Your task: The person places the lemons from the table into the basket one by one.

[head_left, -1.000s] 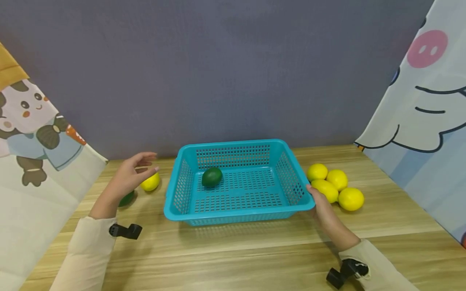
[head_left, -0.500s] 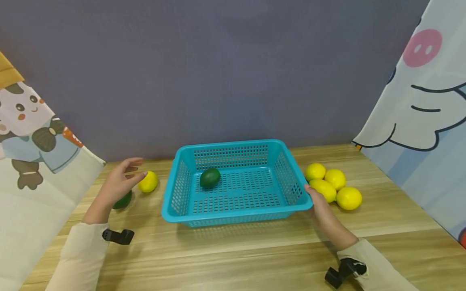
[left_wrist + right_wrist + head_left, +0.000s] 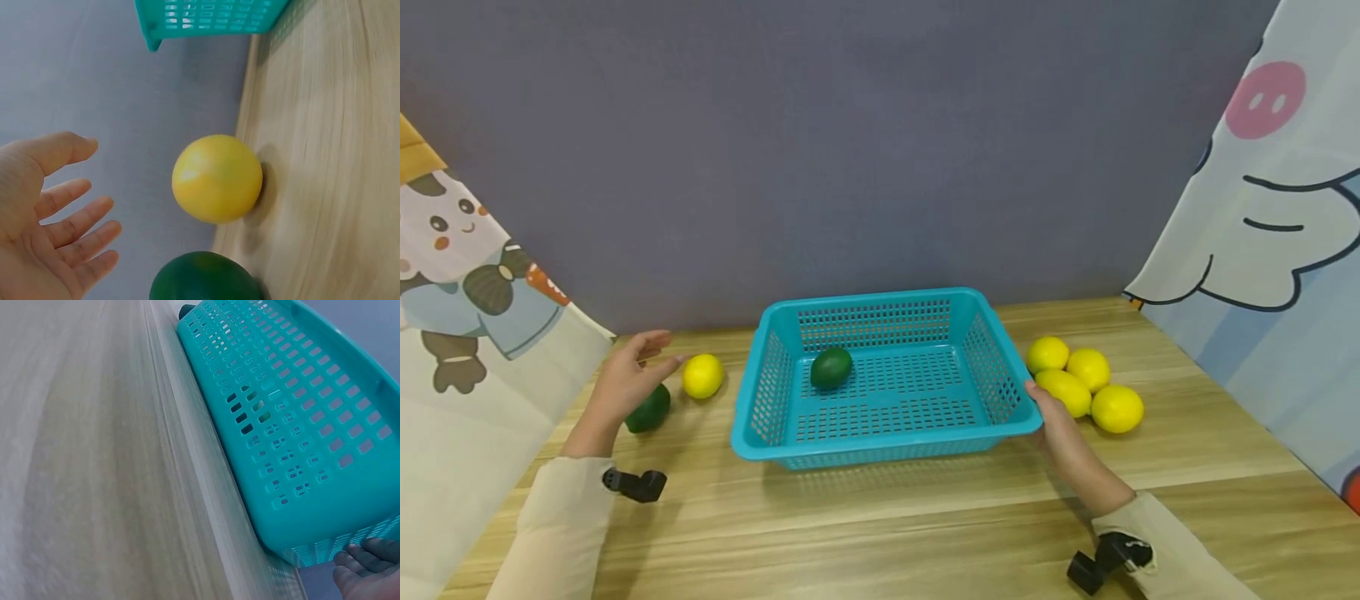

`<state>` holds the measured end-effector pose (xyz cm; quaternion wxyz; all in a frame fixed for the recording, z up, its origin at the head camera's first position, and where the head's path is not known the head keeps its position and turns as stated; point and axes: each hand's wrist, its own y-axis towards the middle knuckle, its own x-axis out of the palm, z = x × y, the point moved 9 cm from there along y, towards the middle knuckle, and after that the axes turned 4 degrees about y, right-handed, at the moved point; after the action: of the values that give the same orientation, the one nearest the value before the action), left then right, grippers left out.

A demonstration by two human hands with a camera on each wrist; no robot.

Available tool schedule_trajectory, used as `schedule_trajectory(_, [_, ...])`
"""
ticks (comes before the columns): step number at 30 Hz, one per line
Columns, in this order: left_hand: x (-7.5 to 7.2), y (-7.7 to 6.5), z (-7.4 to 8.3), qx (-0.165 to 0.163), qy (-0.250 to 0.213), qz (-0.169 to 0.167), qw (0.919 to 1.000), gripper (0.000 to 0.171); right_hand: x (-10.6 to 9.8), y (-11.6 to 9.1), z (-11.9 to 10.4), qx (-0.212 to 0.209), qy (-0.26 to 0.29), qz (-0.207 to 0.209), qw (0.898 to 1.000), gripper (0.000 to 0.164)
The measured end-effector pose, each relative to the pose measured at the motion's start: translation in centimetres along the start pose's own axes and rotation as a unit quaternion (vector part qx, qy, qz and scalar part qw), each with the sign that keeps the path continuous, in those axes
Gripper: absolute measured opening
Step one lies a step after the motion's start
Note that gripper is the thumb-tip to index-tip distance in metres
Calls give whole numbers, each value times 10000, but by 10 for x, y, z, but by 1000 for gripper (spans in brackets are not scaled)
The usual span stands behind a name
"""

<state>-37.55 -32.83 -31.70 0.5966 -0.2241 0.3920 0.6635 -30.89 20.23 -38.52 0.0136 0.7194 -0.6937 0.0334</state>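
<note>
In the head view, the left grip (image 3: pixel 623 379), fingers loosely parted, holds nothing; a lemon (image 3: pixel 703 377) lies at its 3 o'clock, a green fruit (image 3: pixel 651 410) at 5. The right grip (image 3: pixel 1054 421) clasps the basket (image 3: pixel 887 440), which extends toward 9 o'clock.

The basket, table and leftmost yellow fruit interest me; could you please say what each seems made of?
Basket: most likely plastic with a slight sheen, given its even turquoise colour and regular moulded holes.
Table: wood or wood-look laminate, by its streaky grain; the finish looks smooth.
Yellow fruit: real rind or an imitation, I cannot tell; its smooth surface has a soft sheen.
</note>
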Motion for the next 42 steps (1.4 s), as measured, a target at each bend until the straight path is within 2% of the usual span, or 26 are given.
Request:
schedule_trajectory(3, [0,0,-6,-155,32,-63,9999,64,0,1,1,-43,27,-26,10000,57])
schedule_trajectory(9, [1,1,-17,-396,45,-275,9988,65,0,4,4,-397,255,-249,9986,46])
schedule_trajectory(16, [-1,1,-24,-644,195,-384,9970,69,-1,5,6,-389,271,-146,9988,52])
schedule_trajectory(20, [-1,-1,-27,-584,250,-421,9971,68,-3,4,7,-343,241,-107,9991,51])
schedule_trajectory(27, [7,-5,-37,-482,365,-630,9962,66,-1,-1,3,-8,29,106,9999,58])
schedule_trajectory(34, [14,-5,-45,-642,473,-1096,9908,75,-2,-1,2,32,90,184,9998,56])
schedule_trajectory(42, [27,-9,-59,-1021,12,-1711,9799,84,-1,0,2,7,29,152,9999,58])
